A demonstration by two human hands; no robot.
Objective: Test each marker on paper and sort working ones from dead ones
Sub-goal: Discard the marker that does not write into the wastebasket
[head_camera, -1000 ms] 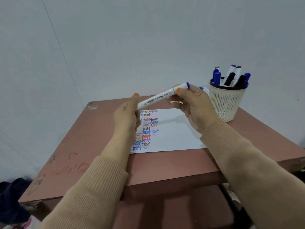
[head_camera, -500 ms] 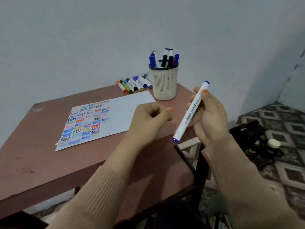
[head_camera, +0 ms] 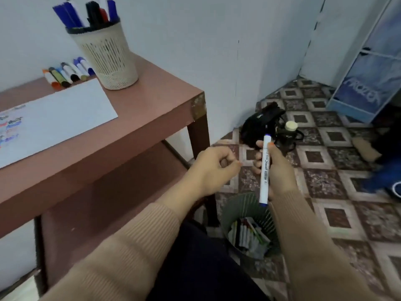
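Note:
My right hand (head_camera: 275,168) grips a white marker (head_camera: 265,170) with blue ends, held almost upright to the right of the table, above a dark green bin (head_camera: 245,205) on the floor. The bin holds several markers (head_camera: 247,234). My left hand (head_camera: 213,167) hangs beside it with curled fingers and holds nothing. On the brown table (head_camera: 152,118) lies the test paper (head_camera: 60,118) with coloured "test" words at its left end. A cream mesh cup (head_camera: 108,59) holds several markers, and a row of markers (head_camera: 67,73) lies behind the paper.
A black bag (head_camera: 262,122) and a dark bottle with a pale cap (head_camera: 289,131) sit on the patterned floor by the wall. A blue storage box (head_camera: 364,94) stands at the far right. The table has a lower shelf (head_camera: 121,196).
My view swung right and down, off the table. The right hand carried the marker off the table's right side to above the floor bin. The left hand let go of it earlier.

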